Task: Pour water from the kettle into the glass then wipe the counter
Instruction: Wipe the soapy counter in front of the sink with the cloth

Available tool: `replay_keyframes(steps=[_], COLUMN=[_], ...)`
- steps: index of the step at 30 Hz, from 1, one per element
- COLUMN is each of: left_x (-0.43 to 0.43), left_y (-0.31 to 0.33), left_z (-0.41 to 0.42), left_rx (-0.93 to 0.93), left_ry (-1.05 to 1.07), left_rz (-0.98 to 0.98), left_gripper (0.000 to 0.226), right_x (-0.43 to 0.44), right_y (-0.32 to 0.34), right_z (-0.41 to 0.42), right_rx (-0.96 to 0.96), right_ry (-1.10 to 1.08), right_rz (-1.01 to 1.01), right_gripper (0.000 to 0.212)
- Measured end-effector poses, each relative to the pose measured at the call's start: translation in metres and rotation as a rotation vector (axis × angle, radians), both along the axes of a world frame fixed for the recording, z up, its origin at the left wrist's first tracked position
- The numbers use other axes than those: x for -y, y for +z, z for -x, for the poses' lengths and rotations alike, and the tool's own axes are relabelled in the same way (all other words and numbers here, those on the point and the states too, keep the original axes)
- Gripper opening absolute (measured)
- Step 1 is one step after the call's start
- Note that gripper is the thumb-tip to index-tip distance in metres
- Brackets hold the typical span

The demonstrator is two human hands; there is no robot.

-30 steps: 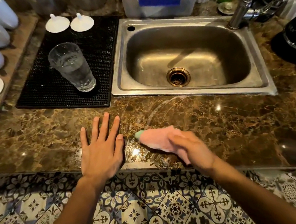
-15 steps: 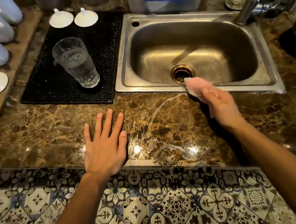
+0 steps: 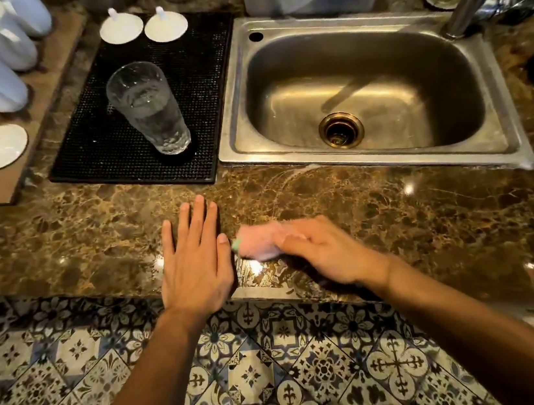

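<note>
Wiping is the step in hand: the right hand (image 3: 324, 250) is closed over a pink cloth (image 3: 258, 240) with a green edge, pressing it to the tabletop (image 3: 430, 214) near the front edge, just beside the left hand (image 3: 195, 262). The left hand lies flat and empty, fingers together, bracing on the stone.

The cloth looks soft, light and limp, probably damp; bunching it under the palm and fingertips, as here, should give the firmest hold. It will follow the surface easily and needs only downward pressure. Motion blur hides exactly how the fingers wrap it, so the grip may be looser than it seems.

The glass (image 3: 149, 109) stands upright on the black mat (image 3: 89, 151), left of the sink (image 3: 371, 154), holding water to well above half, so the pour seems done. It is fragile and would be slick if wet; best left alone well apart from the wiping. No kettle can be picked out for certain.

Half a second ago the cloth was up at the sink's front rim; it has swept back toward the near edge, close to where it sat a second ago. The left hand has not moved. A curved wet streak (image 3: 290, 182) marks the path.
</note>
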State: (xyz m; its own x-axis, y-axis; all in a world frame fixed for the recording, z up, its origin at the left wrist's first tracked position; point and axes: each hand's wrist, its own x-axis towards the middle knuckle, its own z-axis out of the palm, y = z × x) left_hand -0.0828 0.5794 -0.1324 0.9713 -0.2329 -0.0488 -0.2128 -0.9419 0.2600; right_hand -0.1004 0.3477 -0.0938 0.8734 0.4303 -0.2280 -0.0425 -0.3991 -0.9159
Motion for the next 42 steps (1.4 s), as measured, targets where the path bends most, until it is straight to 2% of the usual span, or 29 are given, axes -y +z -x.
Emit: replay_keyframes(steps=[3, 5, 7, 9, 11, 14, 16, 17, 19, 21, 22, 24, 27, 30, 33, 35, 36, 39, 42], left_x=[0.000, -0.001, -0.002, -0.003, -0.004, -0.003, 0.003, 0.011, 0.034, 0.056, 0.062, 0.072, 0.076, 0.074, 0.069, 0.066, 0.066, 0.066, 0.069], left_y=[0.001, 0.000, -0.002, -0.003, -0.002, 0.006, 0.016, 0.024, 0.047, 0.070, 0.076, 0.084, 0.095, 0.103, 0.122, 0.140, 0.148, 0.175, 0.199], left_z=[0.001, 0.000, 0.000, -0.001, 0.000, 0.005, 0.016, 0.026, 0.048, 0.069, 0.077, 0.090, 0.100, 0.102, 0.106, 0.109, 0.110, 0.110, 0.108], left_rx=[0.020, 0.019, 0.025, 0.045, 0.051, 0.102, 0.142, 0.104, -0.186, -0.634, -0.810, -0.949, -0.900, -0.847, -0.830, -0.819, -0.825, -0.863, -0.814], left_ry=[-0.006, -0.011, -0.021, -0.028, -0.043, -0.081, -0.085, -0.042, 0.172, 0.380, 0.409, 0.378, 0.328, 0.279, 0.226, 0.186, 0.152, 0.072, 0.062], left_rz=[0.016, 0.022, 0.046, 0.082, 0.102, 0.158, 0.331, 0.510, 1.016, 1.445, 1.577, 1.701, 1.710, 1.617, 1.592, 1.523, 1.489, 1.450, 1.460], left_gripper=[0.066, 0.066, 0.065, 0.064, 0.064, 0.064, 0.059, 0.055, 0.047, 0.054, 0.057, 0.052, 0.031, 0.027, 0.024, 0.020, 0.021, 0.031, 0.033], right_x=[0.007, 0.014, 0.019, 0.016, 0.008, -0.003, -0.008, -0.011, -0.014, -0.015, -0.015, -0.015, -0.007, 0.006, 0.026, 0.042, 0.050, 0.069, 0.085], right_y=[0.006, 0.011, 0.014, 0.026, 0.040, 0.053, 0.059, 0.062, 0.066, 0.068, 0.070, 0.073, 0.077, 0.083, 0.095, 0.111, 0.121, 0.147, 0.174], right_z=[0.022, 0.025, 0.028, 0.033, 0.041, 0.058, 0.071, 0.076, 0.086, 0.094, 0.098, 0.106, 0.117, 0.127, 0.134, 0.137, 0.137, 0.138, 0.140], right_rx=[-0.199, -0.328, -0.516, -0.646, -0.673, -0.605, -0.572, -0.560, -0.540, -0.525, -0.517, -0.510, -0.466, -0.363, -0.304, -0.301, -0.306, -0.326, -0.159], right_ry=[-0.085, -0.236, -0.506, -0.693, -0.748, -0.791, -0.838, -0.861, -0.886, -0.884, -0.884, -0.883, -0.917, -0.891, -0.765, -0.686, -0.636, -0.518, -0.471], right_rz=[-0.184, -0.324, -0.556, -0.890, -1.130, -1.223, -1.292, -1.314, -1.329, -1.329, -1.315, -1.290, -1.144, -0.956, -0.882, -0.802, -0.749, -0.661, -0.515], right_gripper=[0.033, 0.027, 0.047, 0.051, 0.046, 0.045, 0.045, 0.043, 0.040, 0.044, 0.045, 0.048, 0.045, 0.036, 0.014, 0.009, 0.011, 0.036, 0.031])
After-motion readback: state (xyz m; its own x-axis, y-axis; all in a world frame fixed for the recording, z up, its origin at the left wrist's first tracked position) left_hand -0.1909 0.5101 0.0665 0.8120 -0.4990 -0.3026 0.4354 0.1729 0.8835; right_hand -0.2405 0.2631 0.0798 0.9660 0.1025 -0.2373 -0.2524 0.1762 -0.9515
